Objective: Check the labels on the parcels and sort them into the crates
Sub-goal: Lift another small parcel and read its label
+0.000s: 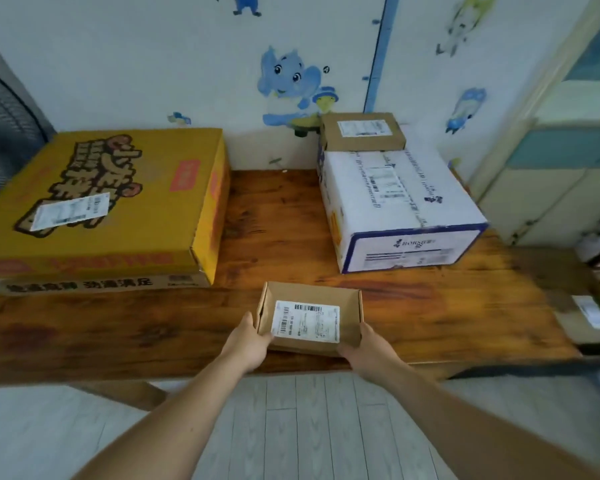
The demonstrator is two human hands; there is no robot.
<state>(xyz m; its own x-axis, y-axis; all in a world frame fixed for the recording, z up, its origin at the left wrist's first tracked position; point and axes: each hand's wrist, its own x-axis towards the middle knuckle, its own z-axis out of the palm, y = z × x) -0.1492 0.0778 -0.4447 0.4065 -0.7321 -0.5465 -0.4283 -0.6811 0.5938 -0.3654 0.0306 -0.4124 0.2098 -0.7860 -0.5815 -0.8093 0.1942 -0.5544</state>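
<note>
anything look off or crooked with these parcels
The label on the big yellow box is stuck on crooked, tilted against the box's edges. The small parcel gripped by the left hand and right hand looks intact.

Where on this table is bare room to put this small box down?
Bare table: between the yellow box and white box; along the front edge left of the left hand and right of the right hand, both holding the small box. Back corners are crowded.
</note>
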